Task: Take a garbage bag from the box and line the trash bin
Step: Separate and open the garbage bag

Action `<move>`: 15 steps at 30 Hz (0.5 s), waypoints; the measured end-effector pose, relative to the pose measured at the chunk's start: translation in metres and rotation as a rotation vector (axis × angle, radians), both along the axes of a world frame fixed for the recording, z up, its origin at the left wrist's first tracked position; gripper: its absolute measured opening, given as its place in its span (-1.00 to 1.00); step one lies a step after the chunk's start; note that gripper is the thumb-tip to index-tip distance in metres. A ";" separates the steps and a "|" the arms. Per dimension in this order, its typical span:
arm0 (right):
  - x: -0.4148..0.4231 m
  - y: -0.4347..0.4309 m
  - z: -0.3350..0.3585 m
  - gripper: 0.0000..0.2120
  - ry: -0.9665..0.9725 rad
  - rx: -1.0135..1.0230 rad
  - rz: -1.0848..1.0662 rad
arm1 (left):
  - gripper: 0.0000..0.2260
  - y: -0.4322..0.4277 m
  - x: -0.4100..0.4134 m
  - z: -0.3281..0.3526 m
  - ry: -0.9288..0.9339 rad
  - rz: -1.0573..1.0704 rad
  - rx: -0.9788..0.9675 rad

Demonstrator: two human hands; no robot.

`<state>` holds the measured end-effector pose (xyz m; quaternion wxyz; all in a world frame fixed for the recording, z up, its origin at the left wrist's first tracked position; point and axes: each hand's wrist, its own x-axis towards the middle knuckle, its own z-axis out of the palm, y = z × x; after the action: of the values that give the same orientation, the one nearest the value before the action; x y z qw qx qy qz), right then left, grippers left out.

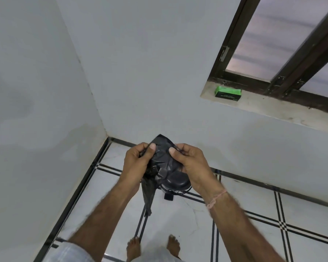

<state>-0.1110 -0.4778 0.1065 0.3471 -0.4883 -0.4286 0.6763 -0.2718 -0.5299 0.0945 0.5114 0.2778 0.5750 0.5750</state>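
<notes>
Centrally, seen from above, a person's two bare hands come together and grasp a crumpled black garbage bag (162,159) held between them. The left hand (138,165) is at 9 o'clock of the bag and the right hand (189,163) at 3 o'clock. Each thumb presses on the near face of the plastic while the fingers curl round behind it, so both hands pinch the bag close to its upper edge. A pointed corner of the bag stands up at 12 o'clock, just above the two thumbs. Its lower part hangs as a thin twisted tail toward 7 o'clock, beside the left forearm. Below the bag, at about 5 o'clock of it, the round black lid of the trash bin (175,181) shows on the floor (244,195), partly covered by the bag and the right hand. A small black pedal (168,197) sticks out from the bin at 6 o'clock, toward the person. The bag is held above the bin. The green box (228,93) lies on the window sill (273,108) at 2 o'clock in the view, well apart from the hands, under a dark-framed window (273,35). A pink thread (216,199) is tied round the right wrist. The floor is white tile with black lines. Two bare feet (133,248) stand at 6 o'clock near the bottom edge. Pale grey walls (140,72) meet in a corner toward 11 o'clock.
</notes>
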 end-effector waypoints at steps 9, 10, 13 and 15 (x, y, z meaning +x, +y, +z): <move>-0.018 -0.039 -0.004 -0.84 -0.038 -0.015 -0.047 | -0.72 -0.016 -0.020 0.003 -0.039 -0.013 -0.001; -0.018 -0.041 -0.002 -0.81 0.001 -0.032 -0.033 | -0.70 -0.015 -0.020 0.005 -0.043 0.011 -0.011; -0.017 -0.045 0.001 -0.79 0.069 -0.085 0.012 | -0.71 -0.015 -0.021 0.007 -0.047 0.033 -0.027; -0.020 -0.046 0.003 -0.80 0.092 -0.132 -0.028 | -0.77 -0.017 -0.020 0.003 0.117 0.097 -0.034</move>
<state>-0.1314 -0.5243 0.1099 0.3431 -0.4844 -0.3599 0.7198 -0.2916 -0.5467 0.0973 0.4531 0.2742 0.6262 0.5722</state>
